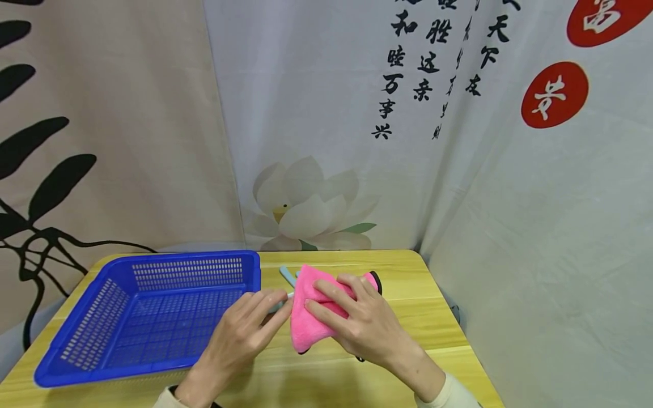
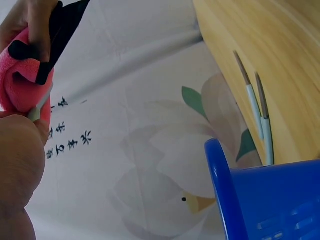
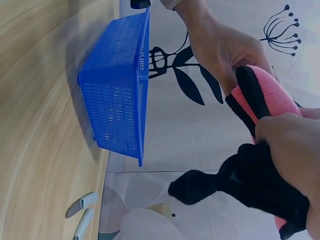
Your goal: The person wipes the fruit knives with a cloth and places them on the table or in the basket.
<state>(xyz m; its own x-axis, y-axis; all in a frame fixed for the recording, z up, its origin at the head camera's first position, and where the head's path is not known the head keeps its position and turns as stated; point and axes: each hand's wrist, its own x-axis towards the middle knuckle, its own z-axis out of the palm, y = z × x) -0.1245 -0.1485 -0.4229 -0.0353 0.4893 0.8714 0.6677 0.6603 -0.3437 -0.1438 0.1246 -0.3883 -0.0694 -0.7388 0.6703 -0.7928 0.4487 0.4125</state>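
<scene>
My left hand (image 1: pixel 245 331) pinches the pale handle (image 2: pixel 35 114) of what looks like a small knife; in the left wrist view a thin strip of it runs up along the cloth. Folded around its far part is a pink cloth (image 1: pixel 316 317) with black edging, which hides most of it. My right hand (image 1: pixel 364 317) grips this cloth from above, fingers spread and bent over the fold. The cloth's black border (image 3: pixel 250 90) hangs loose beside the right hand in the right wrist view. Both hands are close together above the table.
A blue plastic basket (image 1: pixel 148 365) stands on the left of the wooden table (image 1: pixel 408 340). Behind the hands lie two knives (image 2: pixel 267 135) with pale blue handles, side by side near the back edge. Printed curtains (image 1: pixel 316 102) hang behind and to the right.
</scene>
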